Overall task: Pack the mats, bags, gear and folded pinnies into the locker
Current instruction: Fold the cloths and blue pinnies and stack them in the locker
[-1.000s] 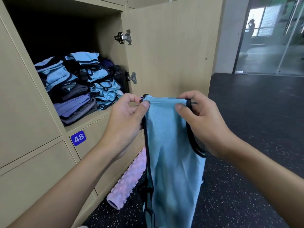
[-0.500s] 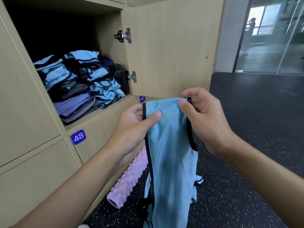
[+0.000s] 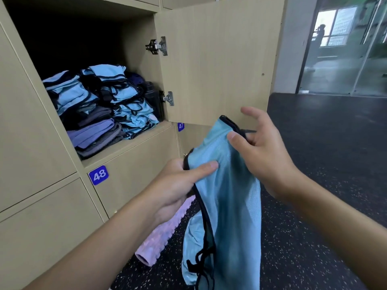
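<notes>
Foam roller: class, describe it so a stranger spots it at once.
Find the beige lockers, then the speckled black floor at their foot. The foam roller lies there, down-right of plate 48. It is lilac and knobbly; the pinny beside it is smooth blue.

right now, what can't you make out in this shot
All in the head view:
Back of the locker: lost in shadow.
The dark thing beside the folded stacks: too dark to identify.
Lower end of the pinny: cut off by the bottom edge.
Fingers of the left hand: behind the pinny; only the thumb shows.
Far end of the foam roller: hidden by the left hand.
</notes>
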Available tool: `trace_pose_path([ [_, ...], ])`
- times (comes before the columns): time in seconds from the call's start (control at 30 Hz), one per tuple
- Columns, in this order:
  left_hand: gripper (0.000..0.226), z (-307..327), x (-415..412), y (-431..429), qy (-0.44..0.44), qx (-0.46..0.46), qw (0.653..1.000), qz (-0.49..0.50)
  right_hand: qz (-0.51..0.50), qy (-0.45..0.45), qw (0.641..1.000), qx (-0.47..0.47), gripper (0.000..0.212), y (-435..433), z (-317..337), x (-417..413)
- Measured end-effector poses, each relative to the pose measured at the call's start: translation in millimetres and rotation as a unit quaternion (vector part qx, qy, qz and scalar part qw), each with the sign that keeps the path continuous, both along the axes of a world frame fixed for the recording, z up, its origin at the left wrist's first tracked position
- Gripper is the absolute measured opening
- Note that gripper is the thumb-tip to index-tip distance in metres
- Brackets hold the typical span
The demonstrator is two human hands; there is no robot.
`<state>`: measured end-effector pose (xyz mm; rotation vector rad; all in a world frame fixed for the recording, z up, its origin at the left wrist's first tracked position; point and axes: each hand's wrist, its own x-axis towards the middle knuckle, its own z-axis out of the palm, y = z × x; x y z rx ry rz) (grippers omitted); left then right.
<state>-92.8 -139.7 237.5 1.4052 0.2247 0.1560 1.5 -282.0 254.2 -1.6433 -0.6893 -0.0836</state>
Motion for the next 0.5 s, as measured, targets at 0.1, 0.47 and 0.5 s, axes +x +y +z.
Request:
trace_pose_path([
  [0.1, 0.014, 10, 2, 5, -0.044, -0.03, 0.997, 0.061, 0.037, 0.031, 0.999, -0.024, 0.066, -5, 0, 4],
  [0.47, 0.113, -9, 4, 8, -0.099, 0.197, 0.966, 0.136, 0.083, 0.018, 0.996, -0.012, 0.065, -5, -1, 2],
  [0.5, 0.111, -9, 5, 8, -0.12, 0.205, 0.966, 0.105, 0.081, 0.017, 0.997, -0.008, 0.065, -4, 0, 1],
])
